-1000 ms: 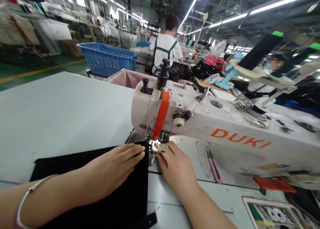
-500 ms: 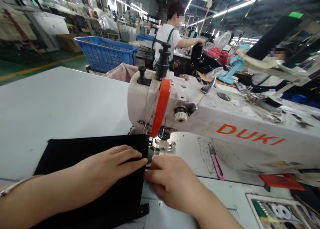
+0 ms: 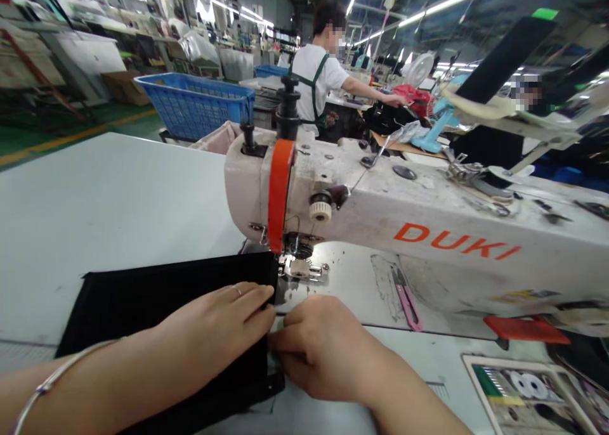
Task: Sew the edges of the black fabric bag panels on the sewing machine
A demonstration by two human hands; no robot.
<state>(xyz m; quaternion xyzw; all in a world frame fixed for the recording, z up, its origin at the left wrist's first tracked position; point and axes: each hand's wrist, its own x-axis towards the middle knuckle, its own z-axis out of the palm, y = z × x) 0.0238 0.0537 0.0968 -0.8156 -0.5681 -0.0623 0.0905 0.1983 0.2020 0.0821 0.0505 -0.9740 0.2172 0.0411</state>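
A flat piece of black fabric (image 3: pixel 157 292) lies on the sewing table, its right edge running up to the presser foot (image 3: pixel 301 269) of the sewing machine (image 3: pixel 352 188). My left hand (image 3: pixel 223 324) rests palm down on the fabric, fingers stretched toward that edge. Close to it, my right hand (image 3: pixel 318 346) is closed with fingertips pinched at the fabric's right edge, just in front of the foot. What lies under the right fingertips is partly hidden. A folded black strip end shows at the fabric's near corner.
Pink thread snips (image 3: pixel 407 300) lie on the machine bed. At the right are a red plate (image 3: pixel 526 329) and a tray (image 3: pixel 469 371) with bobbins. A blue basket (image 3: pixel 200 105) stands beyond the table. A co-worker (image 3: pixel 314 80) in a green apron reaches over dark fabric behind the machine.
The view has shifted, so the machine sits farther left. My hands stay at the fabric's edge, slightly farther from the foot. The co-worker's arm has stretched out, lowering a dark piece.
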